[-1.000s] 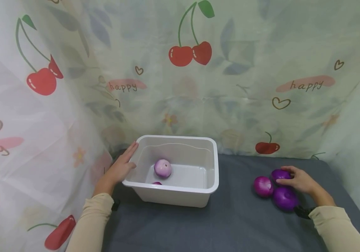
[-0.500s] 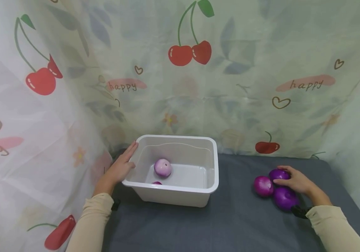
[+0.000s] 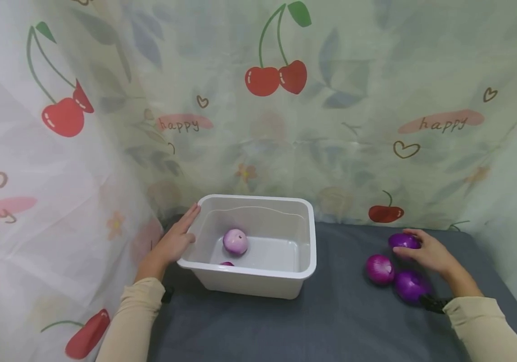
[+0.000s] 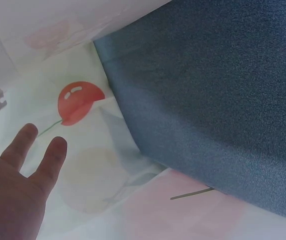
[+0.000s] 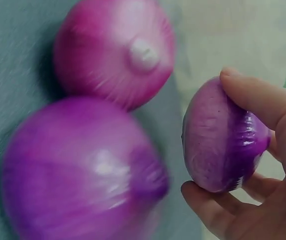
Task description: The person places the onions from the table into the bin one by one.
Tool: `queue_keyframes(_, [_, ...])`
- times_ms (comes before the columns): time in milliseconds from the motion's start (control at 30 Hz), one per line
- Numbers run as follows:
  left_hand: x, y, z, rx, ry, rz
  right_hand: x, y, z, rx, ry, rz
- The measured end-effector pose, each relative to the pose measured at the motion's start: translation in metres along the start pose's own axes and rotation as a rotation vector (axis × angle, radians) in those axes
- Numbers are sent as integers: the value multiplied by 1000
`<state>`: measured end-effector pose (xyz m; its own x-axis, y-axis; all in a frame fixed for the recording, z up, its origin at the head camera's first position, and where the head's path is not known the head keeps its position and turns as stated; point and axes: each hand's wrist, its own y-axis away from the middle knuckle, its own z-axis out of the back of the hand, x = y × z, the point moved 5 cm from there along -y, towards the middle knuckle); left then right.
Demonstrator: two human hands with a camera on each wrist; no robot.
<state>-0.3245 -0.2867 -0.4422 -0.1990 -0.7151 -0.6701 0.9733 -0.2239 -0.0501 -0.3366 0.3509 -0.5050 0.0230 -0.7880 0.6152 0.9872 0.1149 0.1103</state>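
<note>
My right hand [image 3: 431, 255] pinches a small glossy purple onion [image 3: 404, 241] between thumb and fingers; in the right wrist view this onion [image 5: 217, 135] shows a paler band on one side and stands apart from the others. Just in front of it on the cloth lie a pinkish onion [image 3: 380, 269] and a larger purple onion [image 3: 412, 286], side by side. My left hand [image 3: 173, 245] rests its extended fingers along the left rim of a white plastic bin [image 3: 258, 284]. Inside the bin sits a pale purple onion [image 3: 235, 242], and a second onion [image 3: 227, 264] is mostly hidden by the front wall.
A dark grey cloth [image 3: 339, 322] covers the table. Hanging sheets printed with cherries enclose it at the back [image 3: 276, 146], the left [image 3: 59, 226] and the right. In the left wrist view, the cloth's edge [image 4: 125, 112] meets the sheet.
My right hand has drawn the small purple onion up and away from the other two onions, after first closing in on it. The left hand stays at the bin.
</note>
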Motion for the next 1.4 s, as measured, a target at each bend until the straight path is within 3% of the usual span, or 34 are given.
queue_keyframes(567, [3, 0, -1, -6, 3, 8, 112, -10, 27, -24, -113, 229])
queue_keyframes(900, [4, -2, -1, -4, -5, 17, 178, -14, 36, 13, -247, 271])
queue_keyframes(1033, [3, -2, -1, -9, -5, 5, 204, -16, 36, 30, -258, 269])
queue_keyframes(1233, [3, -2, -1, -5, 5, 15, 246, -22, 28, 40, -278, 363])
queue_keyframes(1400, [3, -2, -1, -6, 5, 40, 275, -35, 18, 41, -273, 388])
